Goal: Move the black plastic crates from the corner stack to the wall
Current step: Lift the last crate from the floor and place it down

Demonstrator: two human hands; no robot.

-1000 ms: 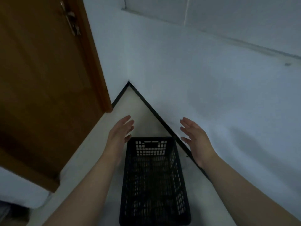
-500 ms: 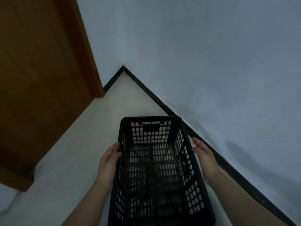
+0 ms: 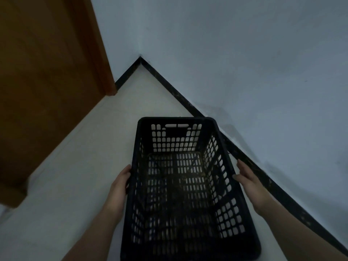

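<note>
A black plastic crate [image 3: 185,187] with slotted walls and an open top fills the lower middle of the head view, over the pale floor [image 3: 79,176]. My left hand [image 3: 119,187] presses flat on its left long wall. My right hand [image 3: 248,180] lies against its right rim, fingers pointing forward. The crate's far right corner sits close to the black skirting [image 3: 188,103] of the right wall [image 3: 244,72]. I cannot tell whether the crate rests on the floor or is lifted. It holds nothing.
A brown wooden door [image 3: 47,81] stands at the left. Two white walls meet in a corner [image 3: 140,57] ahead, with bare floor between the corner and the crate.
One second ago both hands hovered open above the crate's far end. They have come down onto its two long sides, and the crate now looks nearer and larger.
</note>
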